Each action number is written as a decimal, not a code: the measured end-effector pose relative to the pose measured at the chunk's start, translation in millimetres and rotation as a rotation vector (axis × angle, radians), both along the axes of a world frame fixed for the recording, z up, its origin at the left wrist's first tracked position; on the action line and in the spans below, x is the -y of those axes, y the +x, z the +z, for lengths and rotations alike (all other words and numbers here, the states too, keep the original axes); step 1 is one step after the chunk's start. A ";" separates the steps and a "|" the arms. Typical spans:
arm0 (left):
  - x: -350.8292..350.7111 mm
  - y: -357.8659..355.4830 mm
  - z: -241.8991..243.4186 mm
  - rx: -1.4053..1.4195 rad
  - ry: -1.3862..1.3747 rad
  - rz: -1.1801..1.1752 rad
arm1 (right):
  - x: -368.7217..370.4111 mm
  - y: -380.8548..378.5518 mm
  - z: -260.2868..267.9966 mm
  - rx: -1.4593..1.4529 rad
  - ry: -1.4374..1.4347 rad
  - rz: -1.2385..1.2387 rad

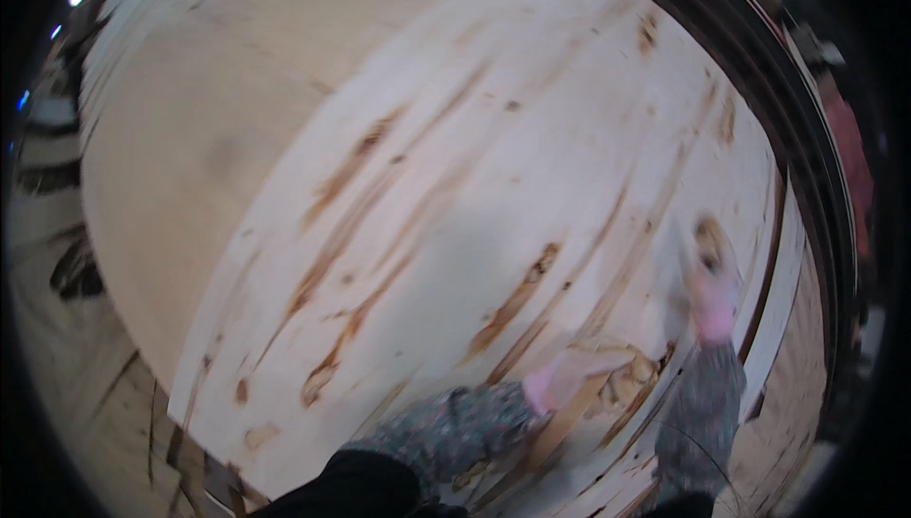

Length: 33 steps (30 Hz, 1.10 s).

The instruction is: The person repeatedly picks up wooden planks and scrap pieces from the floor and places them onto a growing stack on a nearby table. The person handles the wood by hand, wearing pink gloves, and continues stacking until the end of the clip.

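A large pale wood veneer sheet [455, 233] with brown streaks and knots lies before me. My left hand [594, 368], in a patterned sleeve with a pink cuff, reaches across its lower right part. At its fingers are tan, thin, uneven pieces [626, 383] that look like veneer scraps; a long tan strip [562, 425] runs down to the left from beneath it. Whether the fingers grip them is unclear. My right hand [712, 283], blurred, is further right and up, over the sheet near its right side. A brownish patch shows at its fingertips; whether it is held cannot be told.
A tan wood sheet [164, 162] shows beyond the pale one on the left. Dark rails [804, 127] curve along the right edge. Wood debris [78, 269] lies on the floor at left. Something red [847, 162] stands beyond the rails.
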State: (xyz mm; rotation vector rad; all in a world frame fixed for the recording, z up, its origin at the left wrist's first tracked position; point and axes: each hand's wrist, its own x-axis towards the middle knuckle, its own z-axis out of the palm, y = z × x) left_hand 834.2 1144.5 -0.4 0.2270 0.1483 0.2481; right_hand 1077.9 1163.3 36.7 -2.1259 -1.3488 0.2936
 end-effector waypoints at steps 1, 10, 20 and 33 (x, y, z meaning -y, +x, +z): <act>-0.8 -1.4 2.0 -0.038 0.053 0.078 | 27.5 -13.9 42.1 -0.150 -0.046 -0.015; 48.9 3.3 95.6 -0.242 0.136 0.277 | 264.7 -156.1 140.3 -0.601 -0.163 -0.486; 186.3 -321.4 188.3 -0.787 1.226 0.946 | 354.0 -417.2 148.3 -1.036 -0.519 0.540; 540.2 -520.6 147.7 -0.439 0.272 1.368 | 457.7 -614.3 92.6 -0.562 -0.968 1.618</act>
